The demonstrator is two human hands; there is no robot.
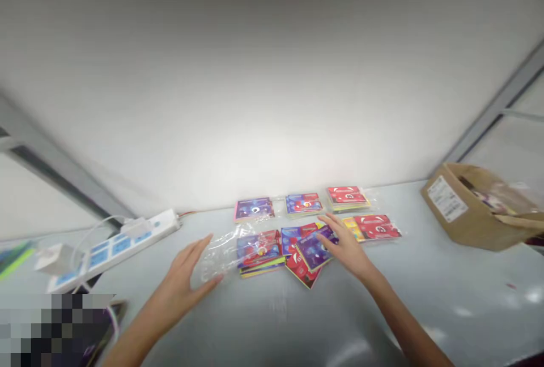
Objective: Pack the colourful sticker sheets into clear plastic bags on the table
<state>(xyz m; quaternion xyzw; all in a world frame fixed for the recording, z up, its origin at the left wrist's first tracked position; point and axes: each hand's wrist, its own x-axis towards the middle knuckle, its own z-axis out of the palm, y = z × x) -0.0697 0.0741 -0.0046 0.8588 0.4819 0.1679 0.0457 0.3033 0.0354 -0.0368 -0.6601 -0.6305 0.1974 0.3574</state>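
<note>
My left hand (187, 273) is open beside a clear plastic bag (219, 256), thumb and fingers apart. That bag lies at the left of a stack of blue-and-red printed cards (259, 249). My right hand (346, 247) reaches over a tilted purple card (317, 252), fingers spread; whether the fingertips press on it I cannot tell. Beneath the purple card, a red card (304, 271) and a blue-and-red card (291, 237) overlap in a loose pile. To the right of this hand lie red cards (378, 227) in a clear bag.
Along the wall sit bagged purple cards (255, 208), blue-and-red cards (304, 203) and red cards (348, 197). A cardboard box (480, 214) stands at right. At left are a power strip (114, 248) with plugs and cables, and a dark device (102, 327), partly pixelated.
</note>
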